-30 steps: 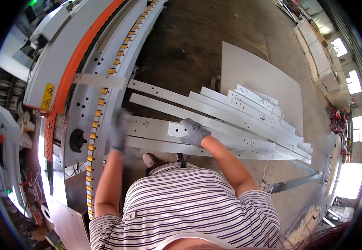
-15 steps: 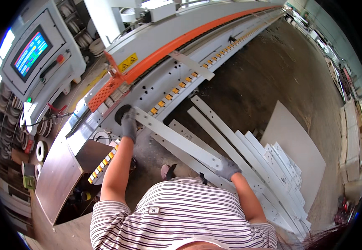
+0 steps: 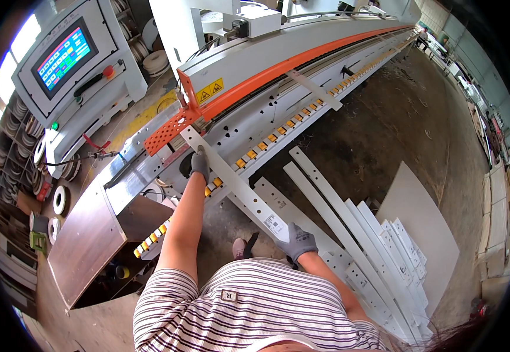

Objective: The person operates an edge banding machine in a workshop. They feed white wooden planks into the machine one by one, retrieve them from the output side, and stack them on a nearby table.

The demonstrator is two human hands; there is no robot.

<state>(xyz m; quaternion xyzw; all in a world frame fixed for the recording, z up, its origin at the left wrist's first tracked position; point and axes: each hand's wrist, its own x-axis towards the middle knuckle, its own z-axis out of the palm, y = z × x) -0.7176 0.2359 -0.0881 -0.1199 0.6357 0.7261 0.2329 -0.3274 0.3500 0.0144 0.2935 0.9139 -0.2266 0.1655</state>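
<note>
A long, narrow white panel (image 3: 234, 183) with drilled holes and a paper label near its close end slants between my gloved hands. My left hand (image 3: 200, 162), in a grey glove, closes round its left edge toward the far end. That far end reaches the machine's bed beside the perforated orange guard (image 3: 170, 132). At the near end, my right hand (image 3: 299, 242) grips the corner next to the label, also in a grey glove. The fingers under the panel are hidden. Another white strip (image 3: 320, 94) lies across the machine's bed further along.
The long grey edge-banding machine (image 3: 255, 64) carries a row of yellow rollers (image 3: 272, 138). A control panel with a lit screen (image 3: 66, 58) stands at left, near a brown cabinet (image 3: 85, 246). Stacked white panels (image 3: 378, 252) lie at right, before a large pale board (image 3: 422, 217).
The panel has moved forward and left, its far end now at the orange guard. Its labelled, drilled face shows now. Both hands moved with it, and the whole view has shifted.
</note>
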